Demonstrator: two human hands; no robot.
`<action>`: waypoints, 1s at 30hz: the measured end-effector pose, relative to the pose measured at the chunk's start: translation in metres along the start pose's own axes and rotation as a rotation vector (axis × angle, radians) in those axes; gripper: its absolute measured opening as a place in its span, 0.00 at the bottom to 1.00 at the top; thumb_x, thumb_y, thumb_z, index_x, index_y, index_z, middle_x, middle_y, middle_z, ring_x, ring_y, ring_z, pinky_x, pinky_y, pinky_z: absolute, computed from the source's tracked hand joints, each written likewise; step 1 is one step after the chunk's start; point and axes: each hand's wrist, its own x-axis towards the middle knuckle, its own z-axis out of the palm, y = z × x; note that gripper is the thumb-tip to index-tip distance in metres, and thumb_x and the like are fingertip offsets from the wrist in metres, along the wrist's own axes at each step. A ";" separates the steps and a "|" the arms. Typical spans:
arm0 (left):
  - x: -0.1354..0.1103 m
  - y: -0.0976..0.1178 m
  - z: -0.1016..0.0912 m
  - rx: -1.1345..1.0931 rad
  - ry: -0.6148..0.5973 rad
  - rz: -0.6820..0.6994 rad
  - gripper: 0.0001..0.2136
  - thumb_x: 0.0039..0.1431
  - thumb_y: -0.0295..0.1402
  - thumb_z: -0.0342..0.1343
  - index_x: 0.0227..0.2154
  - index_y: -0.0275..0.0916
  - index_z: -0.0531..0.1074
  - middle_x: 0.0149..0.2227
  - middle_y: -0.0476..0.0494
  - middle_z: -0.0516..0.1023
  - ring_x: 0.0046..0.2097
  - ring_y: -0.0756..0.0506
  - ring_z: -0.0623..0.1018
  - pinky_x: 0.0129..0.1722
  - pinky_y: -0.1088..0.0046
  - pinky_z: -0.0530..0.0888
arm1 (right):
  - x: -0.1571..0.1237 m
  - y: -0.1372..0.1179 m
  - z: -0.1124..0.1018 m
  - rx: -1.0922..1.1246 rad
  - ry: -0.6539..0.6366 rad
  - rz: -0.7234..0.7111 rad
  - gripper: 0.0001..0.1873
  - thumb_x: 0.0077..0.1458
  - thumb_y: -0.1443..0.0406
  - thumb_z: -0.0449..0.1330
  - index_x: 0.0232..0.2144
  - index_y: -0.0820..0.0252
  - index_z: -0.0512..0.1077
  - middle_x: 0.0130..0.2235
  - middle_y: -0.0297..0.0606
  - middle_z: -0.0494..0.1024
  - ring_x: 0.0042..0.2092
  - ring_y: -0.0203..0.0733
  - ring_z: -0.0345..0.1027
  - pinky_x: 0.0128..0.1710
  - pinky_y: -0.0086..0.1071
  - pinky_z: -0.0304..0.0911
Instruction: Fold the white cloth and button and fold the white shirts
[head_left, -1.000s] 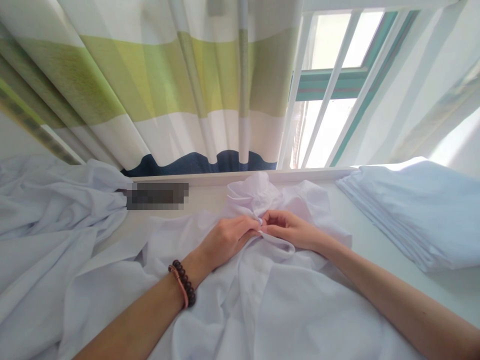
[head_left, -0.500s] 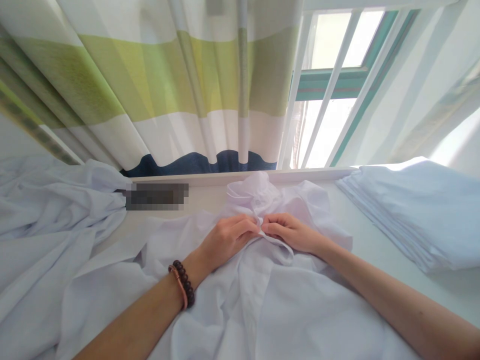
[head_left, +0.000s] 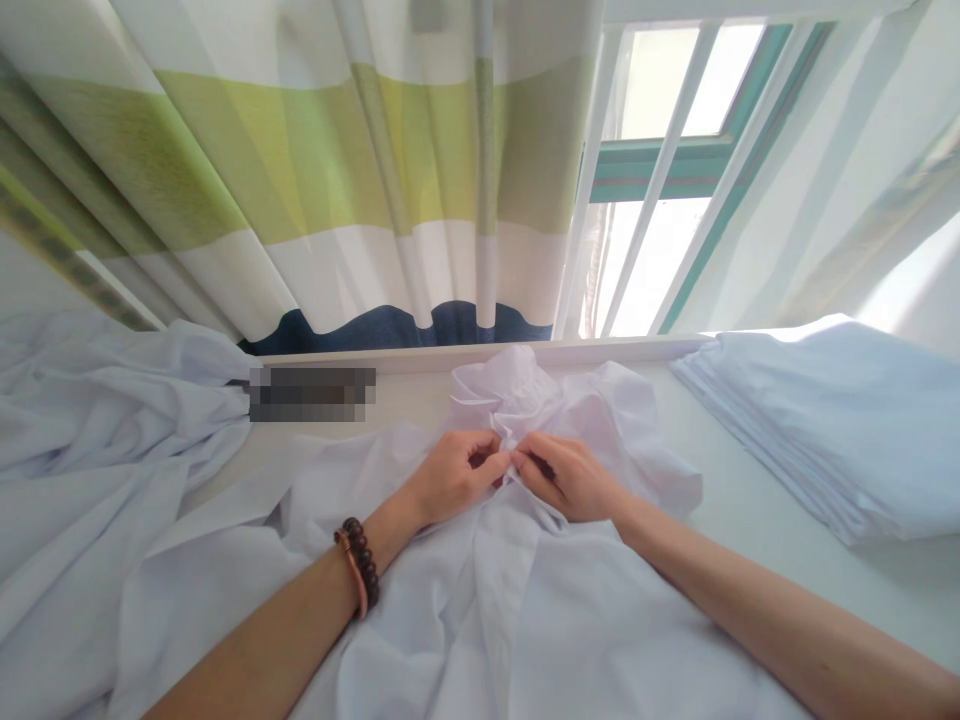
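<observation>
A white garment [head_left: 502, 590], which looks like a shirt or coat, lies spread over the surface in front of me. A strip like a front placket runs down its middle towards me. At its bunched upper part, my left hand [head_left: 461, 475] pinches the cloth between thumb and fingertips. Close against it, my right hand [head_left: 566, 475] grips the same spot, its fingertips nearly touching the left ones. Whatever small part sits between the fingertips is hidden. Beyond the hands, the gathered cloth [head_left: 517, 380] stands up in loose folds. A beaded bracelet [head_left: 364, 560] and a copper-coloured bangle circle my left wrist.
Folded white cloth [head_left: 840, 430] lies stacked at the right on the white surface [head_left: 697, 440]. More crumpled white cloth [head_left: 97, 420] covers the left side, beside a blurred-out dark patch [head_left: 311, 394]. A striped curtain [head_left: 300, 150] and a barred window [head_left: 667, 180] stand behind.
Both hands have shifted slightly left. My right wrist has dropped and its fingers have bent more; the left thumb and fingers now arch with a gap between them. Both still hold the garment.
</observation>
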 end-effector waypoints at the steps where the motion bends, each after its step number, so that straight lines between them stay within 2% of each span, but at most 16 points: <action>1: 0.000 -0.001 0.000 0.005 -0.006 -0.007 0.13 0.58 0.35 0.50 0.20 0.36 0.65 0.21 0.53 0.65 0.25 0.52 0.65 0.25 0.78 0.62 | 0.000 0.000 0.000 -0.022 0.001 -0.022 0.10 0.59 0.65 0.48 0.25 0.57 0.60 0.24 0.33 0.67 0.25 0.34 0.57 0.27 0.28 0.54; 5: 0.000 -0.002 0.001 0.064 0.002 -0.013 0.11 0.57 0.33 0.49 0.20 0.36 0.64 0.20 0.54 0.63 0.25 0.53 0.63 0.25 0.78 0.60 | 0.000 0.002 -0.002 -0.046 -0.009 -0.049 0.10 0.59 0.66 0.48 0.26 0.58 0.61 0.24 0.32 0.67 0.25 0.33 0.58 0.26 0.27 0.54; 10: -0.001 0.000 0.003 0.146 0.010 0.018 0.11 0.57 0.32 0.47 0.20 0.36 0.63 0.20 0.55 0.62 0.25 0.53 0.62 0.25 0.77 0.59 | 0.002 0.003 -0.003 -0.005 -0.046 0.002 0.10 0.59 0.66 0.48 0.25 0.58 0.62 0.23 0.31 0.66 0.24 0.33 0.57 0.26 0.27 0.53; 17: -0.001 -0.003 0.000 0.118 -0.038 0.033 0.11 0.57 0.31 0.46 0.21 0.36 0.65 0.21 0.54 0.65 0.25 0.52 0.65 0.26 0.77 0.61 | 0.004 -0.001 -0.009 0.272 -0.150 0.186 0.14 0.61 0.63 0.49 0.23 0.59 0.61 0.22 0.28 0.62 0.25 0.32 0.54 0.26 0.27 0.52; 21: -0.002 -0.005 -0.003 0.058 -0.088 0.046 0.10 0.58 0.31 0.45 0.23 0.36 0.66 0.22 0.53 0.67 0.26 0.52 0.67 0.28 0.78 0.63 | 0.005 0.001 -0.014 0.460 -0.231 0.272 0.15 0.62 0.62 0.50 0.23 0.60 0.63 0.23 0.29 0.64 0.25 0.31 0.55 0.27 0.26 0.52; 24: -0.002 -0.005 -0.003 0.050 -0.066 0.061 0.12 0.60 0.33 0.46 0.23 0.36 0.66 0.23 0.53 0.66 0.27 0.52 0.66 0.28 0.78 0.63 | 0.006 0.003 -0.017 0.586 -0.259 0.321 0.16 0.62 0.60 0.50 0.23 0.61 0.63 0.23 0.30 0.65 0.26 0.31 0.57 0.27 0.27 0.53; 27: -0.002 -0.004 -0.002 0.049 -0.032 0.076 0.13 0.61 0.35 0.47 0.23 0.36 0.66 0.23 0.53 0.65 0.27 0.52 0.65 0.28 0.78 0.62 | 0.006 0.003 -0.017 0.619 -0.245 0.340 0.18 0.62 0.59 0.50 0.22 0.60 0.63 0.23 0.30 0.64 0.26 0.31 0.56 0.27 0.27 0.53; 30: -0.003 -0.004 -0.001 0.039 -0.037 0.069 0.12 0.61 0.35 0.47 0.24 0.36 0.67 0.24 0.53 0.66 0.28 0.52 0.66 0.29 0.77 0.63 | 0.005 0.002 -0.016 0.561 -0.234 0.317 0.17 0.62 0.60 0.50 0.23 0.60 0.63 0.23 0.30 0.65 0.26 0.31 0.56 0.27 0.27 0.53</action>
